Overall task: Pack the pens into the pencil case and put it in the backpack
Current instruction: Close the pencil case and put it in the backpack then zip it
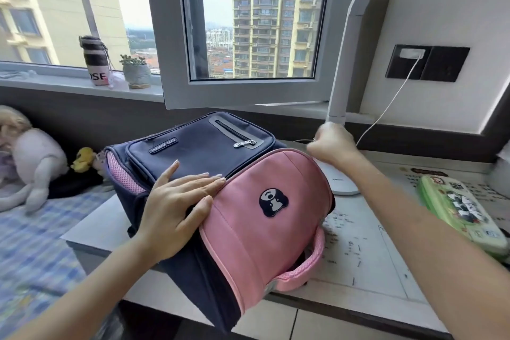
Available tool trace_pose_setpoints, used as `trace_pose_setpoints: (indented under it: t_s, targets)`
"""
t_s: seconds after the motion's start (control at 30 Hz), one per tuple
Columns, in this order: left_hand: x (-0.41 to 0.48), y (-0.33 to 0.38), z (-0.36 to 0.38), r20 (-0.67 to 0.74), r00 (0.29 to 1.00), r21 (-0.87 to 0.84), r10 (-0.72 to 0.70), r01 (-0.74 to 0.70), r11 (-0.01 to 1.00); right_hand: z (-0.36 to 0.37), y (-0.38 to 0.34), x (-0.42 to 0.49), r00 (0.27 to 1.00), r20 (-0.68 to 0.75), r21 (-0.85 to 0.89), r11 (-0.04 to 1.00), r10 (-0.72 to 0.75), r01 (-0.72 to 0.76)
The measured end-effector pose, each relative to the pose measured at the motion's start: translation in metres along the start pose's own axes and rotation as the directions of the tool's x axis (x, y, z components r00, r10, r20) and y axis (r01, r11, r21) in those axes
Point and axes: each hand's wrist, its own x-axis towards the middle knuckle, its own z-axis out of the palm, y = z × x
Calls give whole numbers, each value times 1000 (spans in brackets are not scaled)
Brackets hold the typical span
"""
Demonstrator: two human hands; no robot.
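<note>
Flatly, left hand (176,207) grip wide on navy-and-pink backpack (248,234), right hand (334,146) fisted at rim (hold unclear).

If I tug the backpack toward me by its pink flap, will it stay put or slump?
The backpack is soft fabric, creasing by the left hand, so it will probably sag. Its near end seems to overhang the desk edge, so a pull may tip it off. Weight cannot be judged.

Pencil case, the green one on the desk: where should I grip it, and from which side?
Probably grip the pencil case across its narrow width near the middle, from above, with the right hand: it lies flat on the desk at right, top uncovered.
</note>
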Motion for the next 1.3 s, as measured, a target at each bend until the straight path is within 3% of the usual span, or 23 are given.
trace_pose_setpoints:
  t_s: [0.13,0.23,0.3,0.37,0.43,0.47,0.57,0.63,0.7,0.83,0.9,1.0,1.07,1.1,1.17,1.27,1.3]
  targets:
    - [4,-1,9,-119,992,-80,-38,28,996,10,-73,-3,961,4,-176,946,-278,274]
    - [8,-3,18,-345,909,-373,-232,94,923,25,-103,-38,905,-37,-208,889,-424,408]
    - [16,-2,24,-411,793,-610,-449,126,782,38,-112,-73,827,-125,-138,835,-547,532]
    - [26,-6,28,-352,721,-833,-597,49,550,49,-115,-113,709,-182,-124,731,-682,671]
    - [32,-16,29,-244,717,-952,-653,-47,303,59,-104,-146,554,-187,-175,582,-811,794]
    - [32,-23,30,-211,740,-967,-639,-62,248,64,-95,-158,468,-158,-216,493,-870,843]
    - [26,-34,40,-183,839,-929,-512,23,370,74,-53,-186,254,-43,-343,253,-966,905]
    - [27,-33,45,-140,880,-880,-454,100,464,79,-23,-200,165,20,-422,141,-986,895]
    - [31,-28,46,-105,889,-856,-446,147,495,85,4,-215,96,116,-472,30,-989,881]
    - [38,-12,41,-47,918,-825,-395,187,533,98,35,-233,141,316,-562,-65,-938,824]
    - [40,-5,33,-30,923,-764,-383,226,605,103,34,-242,185,325,-589,-45,-928,807]
    - [36,-2,21,-26,934,-584,-356,275,764,94,30,-261,209,89,-516,135,-974,846]
    - [30,2,20,-45,955,-324,-292,263,909,70,18,-261,183,-102,-496,209,-978,843]
    - [28,6,21,-44,966,-165,-256,246,955,52,8,-253,205,-150,-500,253,-967,828]
    - [27,15,28,39,975,121,-219,213,970,17,-12,-230,339,-174,-496,380,-925,781]
    - [35,20,33,188,943,348,-274,197,917,-22,-30,-203,684,88,-461,579,-724,672]
    - [40,20,32,202,934,383,-294,201,902,-28,-27,-200,755,148,-503,609,-639,614]
